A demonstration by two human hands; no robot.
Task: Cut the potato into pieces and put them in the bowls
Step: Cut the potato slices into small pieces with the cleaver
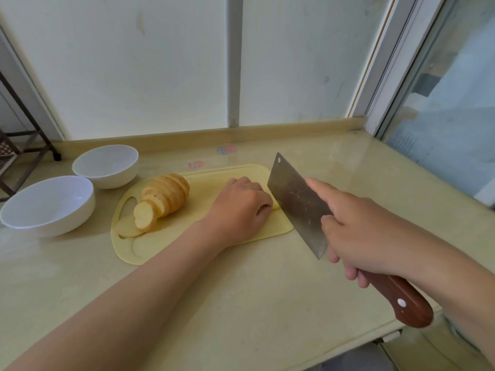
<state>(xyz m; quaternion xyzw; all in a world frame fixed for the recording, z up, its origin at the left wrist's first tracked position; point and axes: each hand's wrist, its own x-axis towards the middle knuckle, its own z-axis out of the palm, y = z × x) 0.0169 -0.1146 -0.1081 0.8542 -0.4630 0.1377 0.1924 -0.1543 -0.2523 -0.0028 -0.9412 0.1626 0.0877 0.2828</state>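
Observation:
A row of potato slices (163, 199) leans together on the left half of the yellow cutting board (206, 183), with two flat slices (126, 227) lying near the board's handle cutout. My left hand (241, 207) rests curled over a small potato piece (276, 206) at the board's right end; most of that piece is hidden. My right hand (359, 231) grips a cleaver (297, 202) by its wooden handle, index finger stretched along the blade. The blade stands upright right beside my left knuckles. Two white bowls, one near (48, 204) and one far (105, 166), sit left of the board, nothing in them.
The beige counter (241, 303) ends at a front edge low on the right. A wall and window frame close off the back. A dark metal rack (24, 145) stands at the far left.

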